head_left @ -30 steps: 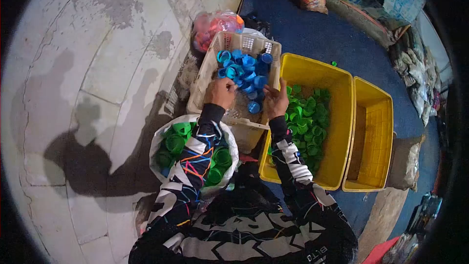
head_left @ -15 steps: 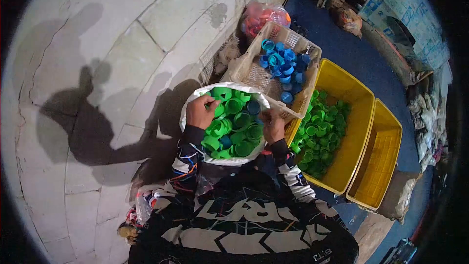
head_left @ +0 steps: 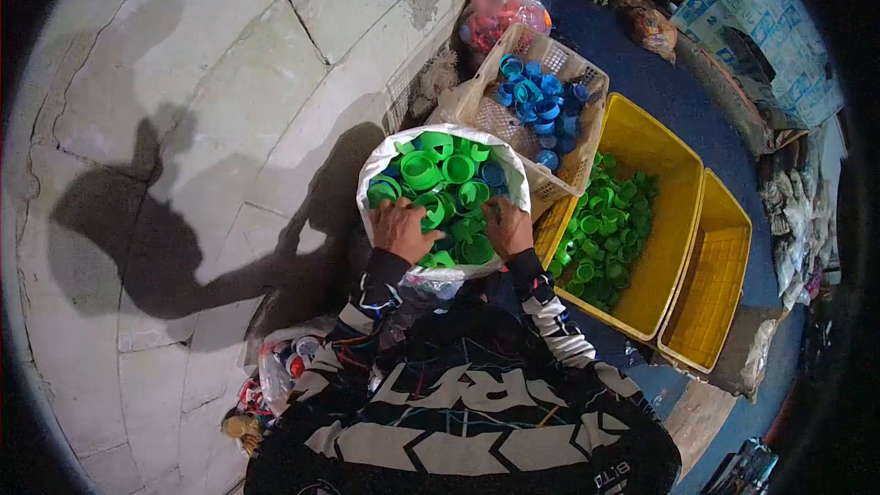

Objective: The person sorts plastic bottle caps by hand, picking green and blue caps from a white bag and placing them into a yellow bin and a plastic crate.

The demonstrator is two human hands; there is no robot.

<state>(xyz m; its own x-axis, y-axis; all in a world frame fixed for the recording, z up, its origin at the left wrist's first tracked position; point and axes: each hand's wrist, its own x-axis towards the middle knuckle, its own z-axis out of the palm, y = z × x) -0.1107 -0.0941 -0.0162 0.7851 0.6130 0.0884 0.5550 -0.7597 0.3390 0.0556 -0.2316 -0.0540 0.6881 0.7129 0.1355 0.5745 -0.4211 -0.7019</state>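
A white sack (head_left: 373,161) stands open in front of me, full of green caps (head_left: 421,170) with a few dark blue ones among them. My left hand (head_left: 401,230) rests on the caps at the sack's near left, its fingers bent over them; whether it grips one is hidden. On the right side, inside the rim, my right hand (head_left: 508,227) has its fingertips bent down at the caps, and what they hold, if anything, cannot be made out. Beyond the sack, a beige crate (head_left: 587,82) holds blue caps (head_left: 541,103).
A yellow bin (head_left: 674,247) with green caps stands to the right, touching an empty-looking second yellow bin (head_left: 713,284). A clear bag of red items (head_left: 500,18) lies behind the crate. The pale wall (head_left: 220,55) rises on the left.
My left hand has moved down and right onto the caps. My right hand has come from the sack's right rim in over the caps. The view has shifted slightly.
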